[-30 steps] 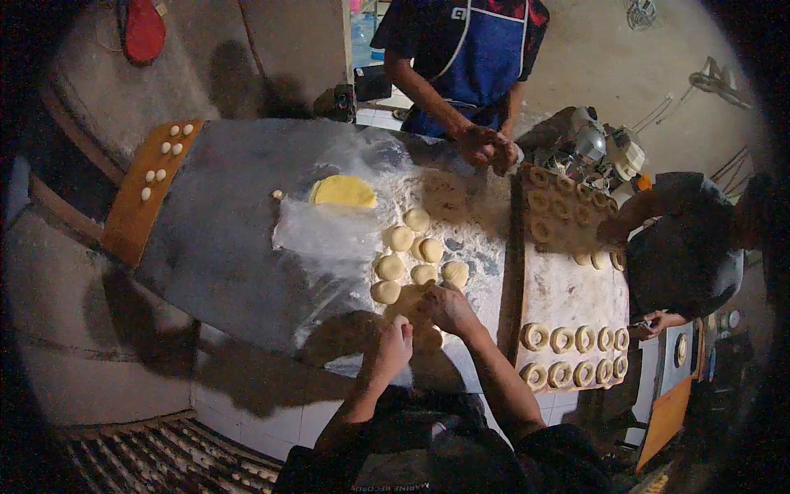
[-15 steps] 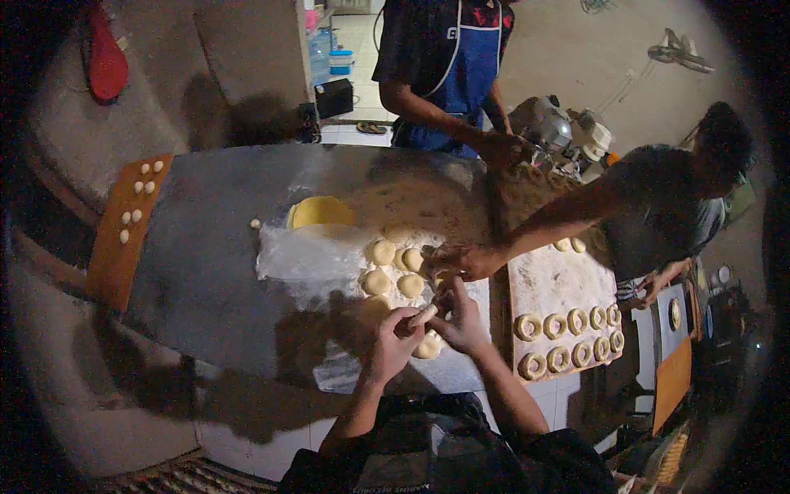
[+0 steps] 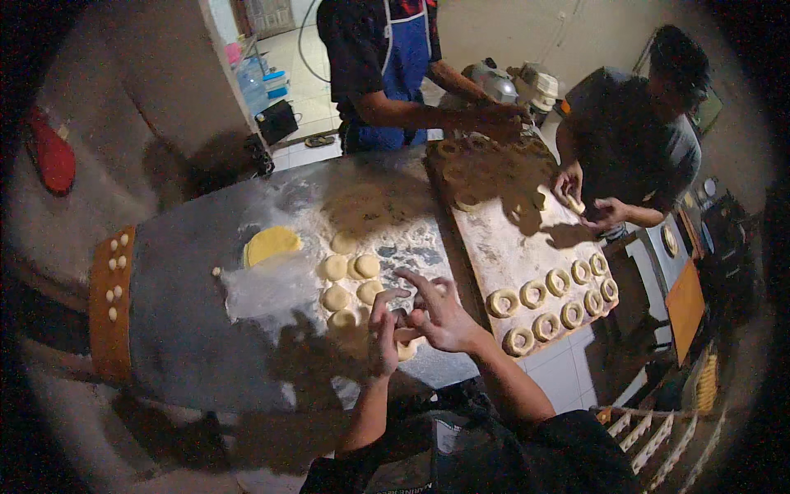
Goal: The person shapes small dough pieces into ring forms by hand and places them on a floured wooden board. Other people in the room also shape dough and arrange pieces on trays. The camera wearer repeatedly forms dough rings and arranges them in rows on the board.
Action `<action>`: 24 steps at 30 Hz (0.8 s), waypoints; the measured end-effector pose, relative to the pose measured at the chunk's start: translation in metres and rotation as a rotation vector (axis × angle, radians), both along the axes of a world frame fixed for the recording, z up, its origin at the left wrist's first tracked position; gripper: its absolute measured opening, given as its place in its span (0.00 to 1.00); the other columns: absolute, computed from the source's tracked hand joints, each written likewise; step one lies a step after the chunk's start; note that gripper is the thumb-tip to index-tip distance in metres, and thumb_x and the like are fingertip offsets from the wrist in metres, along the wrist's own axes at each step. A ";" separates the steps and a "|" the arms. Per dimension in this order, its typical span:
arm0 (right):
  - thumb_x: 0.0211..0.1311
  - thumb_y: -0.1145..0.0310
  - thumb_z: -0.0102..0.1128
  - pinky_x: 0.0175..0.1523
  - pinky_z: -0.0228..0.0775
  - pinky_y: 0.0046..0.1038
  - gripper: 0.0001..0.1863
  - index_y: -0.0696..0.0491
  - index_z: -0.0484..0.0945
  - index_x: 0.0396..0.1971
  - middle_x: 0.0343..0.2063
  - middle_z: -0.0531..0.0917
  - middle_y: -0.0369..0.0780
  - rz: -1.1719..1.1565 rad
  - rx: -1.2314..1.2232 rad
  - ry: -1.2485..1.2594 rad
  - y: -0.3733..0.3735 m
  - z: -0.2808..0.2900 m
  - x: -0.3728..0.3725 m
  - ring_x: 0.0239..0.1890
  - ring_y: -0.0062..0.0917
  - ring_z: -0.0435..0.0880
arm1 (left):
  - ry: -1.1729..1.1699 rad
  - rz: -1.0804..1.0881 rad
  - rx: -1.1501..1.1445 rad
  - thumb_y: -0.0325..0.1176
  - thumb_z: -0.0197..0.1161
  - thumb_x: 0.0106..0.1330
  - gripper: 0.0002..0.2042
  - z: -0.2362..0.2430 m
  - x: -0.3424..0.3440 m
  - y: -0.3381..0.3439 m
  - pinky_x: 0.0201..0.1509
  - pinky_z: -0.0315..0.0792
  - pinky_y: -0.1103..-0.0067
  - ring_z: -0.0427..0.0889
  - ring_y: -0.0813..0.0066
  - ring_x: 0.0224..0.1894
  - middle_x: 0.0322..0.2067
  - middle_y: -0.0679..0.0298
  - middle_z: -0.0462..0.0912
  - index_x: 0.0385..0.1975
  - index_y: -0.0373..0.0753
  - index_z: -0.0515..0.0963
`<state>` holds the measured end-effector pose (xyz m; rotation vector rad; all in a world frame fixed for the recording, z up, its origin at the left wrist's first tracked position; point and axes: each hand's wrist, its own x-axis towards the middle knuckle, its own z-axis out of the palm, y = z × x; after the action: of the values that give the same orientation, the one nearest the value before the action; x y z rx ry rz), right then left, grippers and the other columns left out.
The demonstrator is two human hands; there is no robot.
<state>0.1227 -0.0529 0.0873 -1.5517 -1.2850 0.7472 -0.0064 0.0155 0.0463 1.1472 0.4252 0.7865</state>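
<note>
My left hand (image 3: 382, 336) is raised over the near edge of the metal table, its fingers curled toward my right hand. My right hand (image 3: 444, 319) meets it at the fingertips, index finger stretched out and the fingers apart. Whatever lies between them is too hidden to make out. Just left of my hands, flattened dough rounds (image 3: 335, 267) lie on the floured metal. Another dough round (image 3: 407, 350) shows partly below my hands. Beyond the right side, dough rings (image 3: 533, 294) sit in two rows on a floured board (image 3: 485, 247).
A yellow disc (image 3: 273, 244) lies beside a clear plastic sheet (image 3: 267, 290). Small dough balls rest on an orange-brown board (image 3: 107, 337) at the far left. A co-worker's hand (image 3: 569, 183) holds dough over the board; another person's arm (image 3: 411, 114) reaches in from the far side.
The view has shifted. My right fingers have spread, and the dough piece seen between my hands no longer shows. The co-worker's arm has drawn back from the rounds to the board's right side.
</note>
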 end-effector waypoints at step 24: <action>0.64 0.54 0.45 0.32 0.62 0.21 0.26 0.52 0.58 0.58 0.22 0.71 0.35 -0.076 0.126 0.548 -0.123 0.012 0.174 0.24 0.17 0.68 | -0.174 0.354 -0.190 0.31 0.48 0.66 0.06 0.000 0.205 -0.119 0.24 0.61 0.83 0.63 0.83 0.20 0.24 0.68 0.67 0.32 0.35 0.67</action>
<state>0.2962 -0.1763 0.0992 -1.1747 -0.8434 0.9411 0.1987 -0.1034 0.0458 0.8275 0.5527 1.1202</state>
